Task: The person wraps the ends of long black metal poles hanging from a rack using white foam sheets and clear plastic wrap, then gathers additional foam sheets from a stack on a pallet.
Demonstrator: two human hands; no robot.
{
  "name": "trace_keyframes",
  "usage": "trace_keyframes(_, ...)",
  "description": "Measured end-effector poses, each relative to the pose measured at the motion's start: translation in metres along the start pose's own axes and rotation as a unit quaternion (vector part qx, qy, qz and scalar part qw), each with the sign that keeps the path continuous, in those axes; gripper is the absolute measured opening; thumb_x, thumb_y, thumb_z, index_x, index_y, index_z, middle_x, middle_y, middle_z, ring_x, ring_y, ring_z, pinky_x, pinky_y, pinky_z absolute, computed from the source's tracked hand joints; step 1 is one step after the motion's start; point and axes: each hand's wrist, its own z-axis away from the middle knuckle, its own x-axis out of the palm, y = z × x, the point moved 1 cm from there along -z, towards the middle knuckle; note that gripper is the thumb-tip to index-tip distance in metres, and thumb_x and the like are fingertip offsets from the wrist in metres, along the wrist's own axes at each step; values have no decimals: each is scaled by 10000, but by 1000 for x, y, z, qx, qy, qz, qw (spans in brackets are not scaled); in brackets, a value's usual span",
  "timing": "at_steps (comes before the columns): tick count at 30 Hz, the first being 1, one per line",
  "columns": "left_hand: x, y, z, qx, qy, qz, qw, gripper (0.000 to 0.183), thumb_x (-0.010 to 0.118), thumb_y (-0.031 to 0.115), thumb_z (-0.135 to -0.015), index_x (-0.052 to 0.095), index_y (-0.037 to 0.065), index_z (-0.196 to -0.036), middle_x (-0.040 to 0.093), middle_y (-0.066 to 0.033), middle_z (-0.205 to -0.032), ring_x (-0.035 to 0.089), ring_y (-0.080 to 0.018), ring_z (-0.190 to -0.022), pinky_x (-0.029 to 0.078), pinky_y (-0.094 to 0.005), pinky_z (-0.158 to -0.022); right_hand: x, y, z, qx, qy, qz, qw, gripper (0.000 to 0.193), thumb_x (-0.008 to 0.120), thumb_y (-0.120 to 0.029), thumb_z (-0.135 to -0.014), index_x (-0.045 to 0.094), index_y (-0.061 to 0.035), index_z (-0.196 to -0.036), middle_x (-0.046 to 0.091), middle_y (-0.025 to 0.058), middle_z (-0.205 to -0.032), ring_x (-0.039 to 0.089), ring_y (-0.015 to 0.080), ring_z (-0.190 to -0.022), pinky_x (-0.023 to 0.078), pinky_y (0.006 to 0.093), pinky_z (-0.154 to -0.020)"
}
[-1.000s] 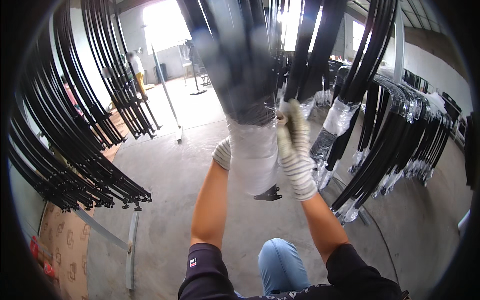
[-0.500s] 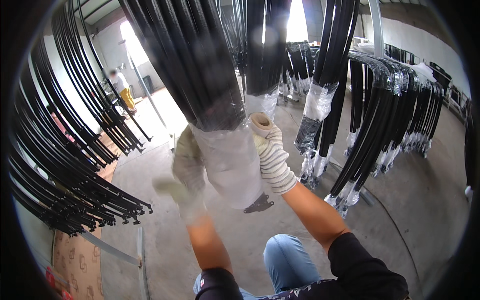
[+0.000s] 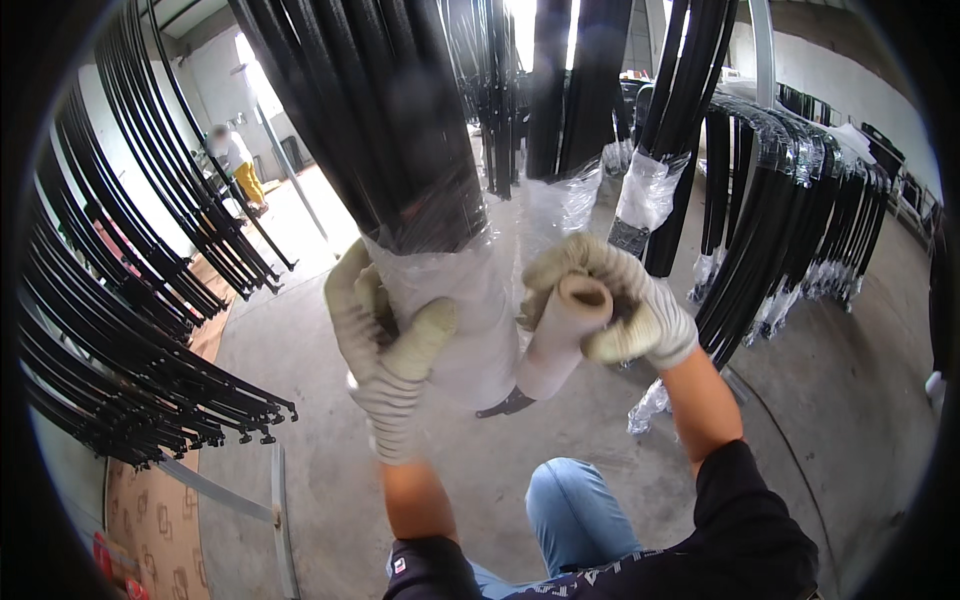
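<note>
A thick bundle of black metal tubes [image 3: 370, 120] slants down in front of me, its lower end covered in a whitish plastic wrap [image 3: 465, 345]. A dark flat bracket [image 3: 507, 405] sticks out below the wrap. My left hand [image 3: 385, 335], in a pale work glove, clasps the left side of the wrapped end, thumb across the front. In my gloved right hand [image 3: 635, 305] is a roll of plastic film [image 3: 562, 340] with a cardboard core, tilted close against the right side of the bundle. The fingers behind the roll are partly hidden.
Rows of black tubes [image 3: 130, 330] hang at the left. Wrapped tube bundles [image 3: 645, 190] hang ahead, and film-covered bent tubes [image 3: 765, 190] stand to the right. Grey metal posts [image 3: 280, 520] rise from the concrete floor [image 3: 330, 510]. A person [image 3: 240, 165] in yellow trousers stands far left.
My right hand and the film roll have swung outward to the right and lower, the roll now tilted. My left hand, blurred before, now rests steadier on the wrapped end.
</note>
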Motion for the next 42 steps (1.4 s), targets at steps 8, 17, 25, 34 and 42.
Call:
trace_keyframes(8, 13, -30, 88, 95, 88, -36, 991, 610, 712, 293, -663, 396, 72, -1135, 340, -100, -1198, 413, -219, -1067, 315, -342, -978, 95, 13, 9, -46, 234, -64, 969, 577, 698, -153, -707, 389, -74, -1188, 527, 117, -1023, 537, 192, -958, 438, 317, -828)
trace_keyframes(17, -17, -12, 84, -35, 91, -133, 986, 402, 666, 204, -720, 470, 39, -1031, 335, -121, -1257, 453, -195, -1064, 422, -315, -877, 129, 14, 4, -76, 180, 389, 900, 490, 645, -253, -745, 488, -51, -1163, 520, 207, -1077, 584, 309, -912, 480, 324, -778)
trace_keyframes(25, -39, 0, 76, -10, 68, -240, 968, 492, 741, 132, -586, 447, 47, -970, 347, -174, -1227, 446, -233, -1066, 401, -315, -851, 66, 36, -73, -162, 217, 157, 950, 678, 696, -162, -681, 329, 1, -1227, 533, 114, -1025, 508, 192, -985, 398, 355, -909)
trace_keyframes(34, -33, 13, 81, 142, 102, -402, 899, 566, 756, 93, -615, 343, 71, -1002, 459, -143, -1117, 448, -251, -1105, 380, -342, -892, 74, 70, -120, 18, 38, -207, 977, 378, 670, -131, -699, 522, -13, -1027, 585, 25, -856, 551, 103, -789, 449, 253, -775)
trace_keyframes(42, -44, 30, 90, -114, 140, -278, 943, 502, 813, 212, -543, 478, 74, -890, 520, -67, -910, 538, -171, -817, 442, -332, -769, 60, 58, -104, -35, 74, -173, 982, 325, 693, -144, -679, 574, -35, -961, 592, 2, -809, 553, 85, -704, 465, 228, -687)
